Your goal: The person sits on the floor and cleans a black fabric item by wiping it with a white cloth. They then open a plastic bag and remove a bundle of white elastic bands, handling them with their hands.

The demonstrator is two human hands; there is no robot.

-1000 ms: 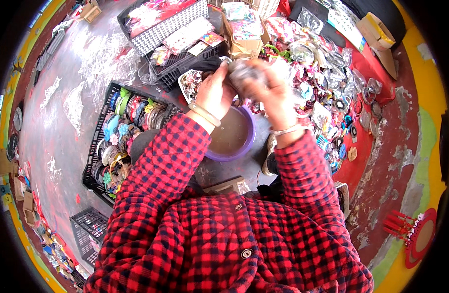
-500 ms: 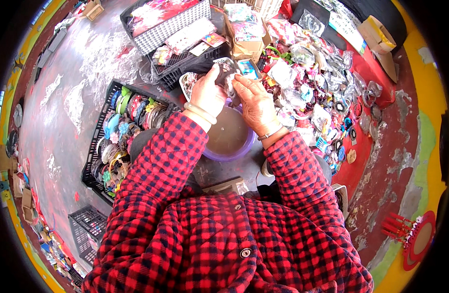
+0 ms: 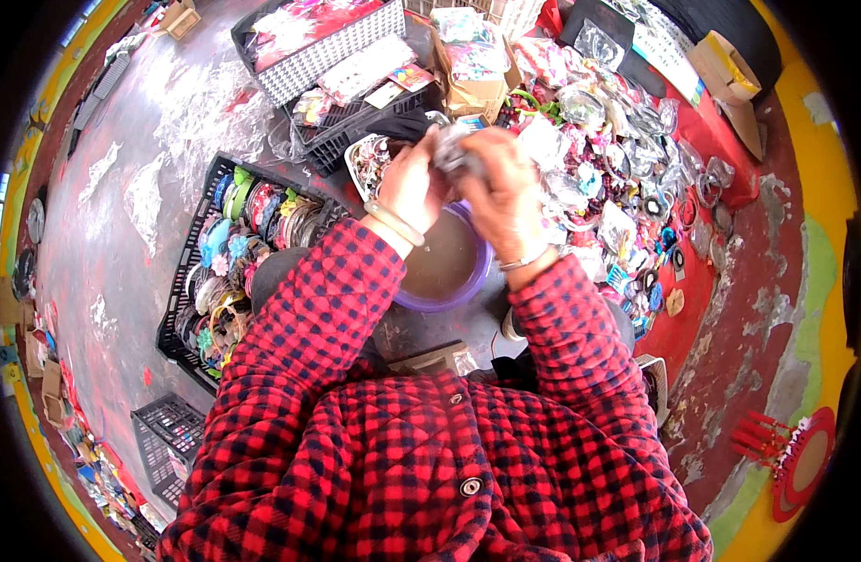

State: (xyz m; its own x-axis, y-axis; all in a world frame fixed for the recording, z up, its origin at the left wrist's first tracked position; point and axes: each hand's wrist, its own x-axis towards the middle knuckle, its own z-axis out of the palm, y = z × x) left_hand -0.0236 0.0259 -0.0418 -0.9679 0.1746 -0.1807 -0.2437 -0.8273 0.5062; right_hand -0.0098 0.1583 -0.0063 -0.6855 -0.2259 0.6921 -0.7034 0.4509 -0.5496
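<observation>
My left hand and my right hand are close together just above the far rim of a purple basin of murky water. Between them is a crumpled grey cloth-like thing, blurred, its kind not clear. The fingers of both hands are closed on it. A piece of black fabric spreads out beyond my left hand; whether it joins the grey thing I cannot tell. By my left fingers stands a small white basket of small dark and pale pieces, partly covered by the hand.
To the left stands a black crate packed with headbands. Farther ahead are a grey crate, a black crate and a cardboard box. A large heap of bagged hair accessories covers the right side.
My right hand has swung over the grey thing and is smeared by motion. My left hand has turned and moved slightly right and nearer. More black fabric now shows past it.
</observation>
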